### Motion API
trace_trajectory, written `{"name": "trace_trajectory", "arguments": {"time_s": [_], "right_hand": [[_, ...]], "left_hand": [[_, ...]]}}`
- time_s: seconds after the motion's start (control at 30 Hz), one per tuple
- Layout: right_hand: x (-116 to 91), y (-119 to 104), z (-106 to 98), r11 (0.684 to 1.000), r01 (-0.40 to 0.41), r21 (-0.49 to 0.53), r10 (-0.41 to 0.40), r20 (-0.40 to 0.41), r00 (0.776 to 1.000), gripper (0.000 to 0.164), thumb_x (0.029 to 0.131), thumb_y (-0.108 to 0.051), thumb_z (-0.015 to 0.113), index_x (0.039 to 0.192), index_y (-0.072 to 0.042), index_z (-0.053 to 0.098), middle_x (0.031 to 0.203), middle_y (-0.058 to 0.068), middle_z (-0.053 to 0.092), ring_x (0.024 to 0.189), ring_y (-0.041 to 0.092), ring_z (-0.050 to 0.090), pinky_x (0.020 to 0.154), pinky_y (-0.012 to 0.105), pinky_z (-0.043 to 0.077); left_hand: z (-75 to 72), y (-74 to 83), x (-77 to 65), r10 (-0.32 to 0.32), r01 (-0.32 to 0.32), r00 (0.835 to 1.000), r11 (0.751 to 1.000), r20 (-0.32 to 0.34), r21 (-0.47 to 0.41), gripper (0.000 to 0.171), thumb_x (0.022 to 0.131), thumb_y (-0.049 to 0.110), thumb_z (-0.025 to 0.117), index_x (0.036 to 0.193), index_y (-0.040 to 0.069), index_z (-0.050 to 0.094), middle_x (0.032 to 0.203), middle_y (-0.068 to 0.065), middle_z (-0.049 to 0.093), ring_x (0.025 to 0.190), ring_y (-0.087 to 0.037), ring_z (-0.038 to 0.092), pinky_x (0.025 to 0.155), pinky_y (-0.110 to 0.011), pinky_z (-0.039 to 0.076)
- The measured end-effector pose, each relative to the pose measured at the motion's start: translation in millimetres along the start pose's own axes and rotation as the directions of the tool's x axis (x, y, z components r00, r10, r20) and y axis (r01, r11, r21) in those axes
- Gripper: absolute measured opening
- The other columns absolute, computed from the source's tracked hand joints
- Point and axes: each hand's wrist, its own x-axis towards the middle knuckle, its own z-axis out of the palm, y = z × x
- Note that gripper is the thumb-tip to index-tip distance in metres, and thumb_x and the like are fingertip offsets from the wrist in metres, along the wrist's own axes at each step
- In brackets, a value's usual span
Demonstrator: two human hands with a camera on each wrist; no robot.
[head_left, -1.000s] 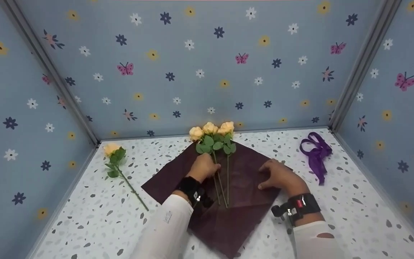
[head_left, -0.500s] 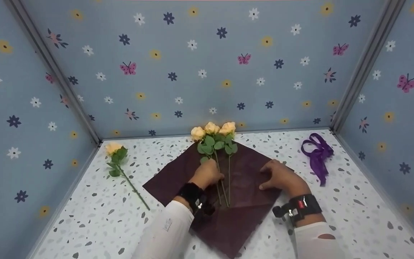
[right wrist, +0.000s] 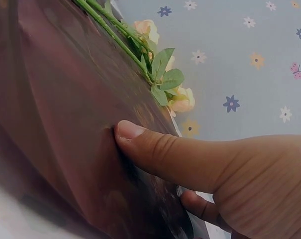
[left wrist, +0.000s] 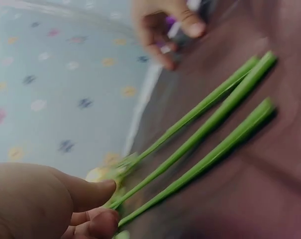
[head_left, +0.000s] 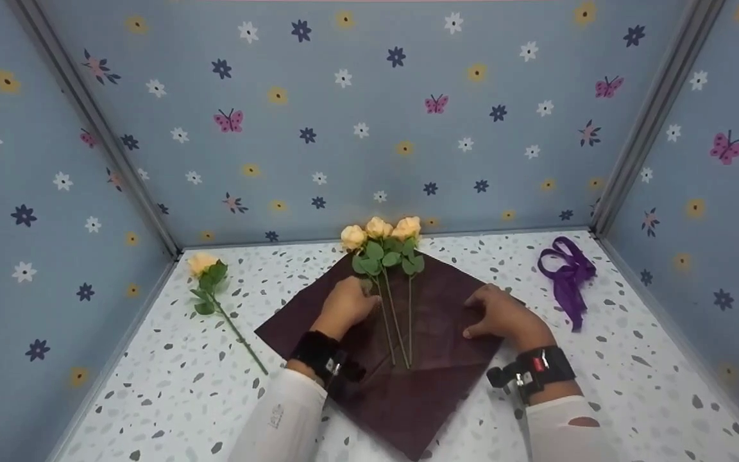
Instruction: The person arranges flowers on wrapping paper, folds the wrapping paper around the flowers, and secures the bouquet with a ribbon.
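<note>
Three peach roses [head_left: 379, 228] lie side by side on a dark maroon wrapping sheet [head_left: 440, 398], heads past its far edge and stems towards the person. My left hand [head_left: 346, 307] is just left of the stems [left wrist: 205, 129], thumb and fingertips close to the leftmost one. A gap shows between thumb and fingers in the left wrist view; whether they touch the stem is hard to tell. My right hand [head_left: 504, 314] rests on the sheet's right corner, with thumb and fingers spread. Its thumb [right wrist: 155, 147] presses the sheet in the right wrist view; its other fingers are mostly hidden.
A single peach rose [head_left: 231, 321] lies on the speckled white table [head_left: 170, 398] at the left. Looped purple ribbon [head_left: 565, 279] lies at the back right. Flower-patterned panels [head_left: 344, 115] enclose the back and both sides. Both wrists wear black straps with cameras.
My left hand slid down the stems, then moved left off them, leaving the stems more exposed. The three roses stayed nearly in place. My right hand kept its place on the sheet.
</note>
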Motion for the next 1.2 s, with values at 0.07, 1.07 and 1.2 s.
{"name": "trace_trajectory", "arguments": {"time_s": [0.07, 1.07, 1.2], "right_hand": [[-0.9, -0.5, 0.2, 1.0, 0.004, -0.004, -0.004, 0.002, 1.0, 0.068, 0.072, -0.03, 0.098, 0.128, -0.004, 0.071, 0.133, 0.017, 0.059, 0.127, 0.039, 0.058, 0.116, 0.056, 0.044], [-0.5, -1.7, 1.2, 1.0, -0.01, 0.001, 0.01, -0.014, 1.0, 0.066, 0.072, -0.029, 0.099, 0.126, -0.004, 0.07, 0.13, 0.017, 0.061, 0.124, 0.037, 0.059, 0.113, 0.055, 0.046], [-0.3, -1.7, 2.0, 1.0, -0.003, 0.002, 0.003, -0.011, 1.0, 0.067, 0.071, -0.028, 0.099, 0.127, -0.004, 0.07, 0.131, 0.017, 0.061, 0.124, 0.038, 0.059, 0.113, 0.056, 0.046]], "left_hand": [[-12.8, -11.5, -5.5, -0.044, 0.047, 0.997, 0.998, -0.066, 0.047, 0.039, 0.098, 0.035, 0.076, 0.072, 0.012, 0.059, 0.066, 0.0, 0.055, 0.059, -0.018, 0.055, 0.056, -0.034, 0.045], [-131.8, -177.7, -63.9, -0.577, 0.587, 0.802, 0.809, -0.155, 0.028, 0.043, 0.103, 0.031, 0.049, 0.12, -0.003, 0.069, 0.121, -0.027, 0.071, 0.1, -0.038, 0.07, 0.067, -0.045, 0.054], [-127.4, -179.1, -62.9, -0.578, 0.59, 0.802, 0.806, -0.151, 0.044, 0.044, 0.103, 0.029, 0.043, 0.121, -0.002, 0.07, 0.123, -0.027, 0.071, 0.104, -0.039, 0.07, 0.069, -0.046, 0.055]]}}
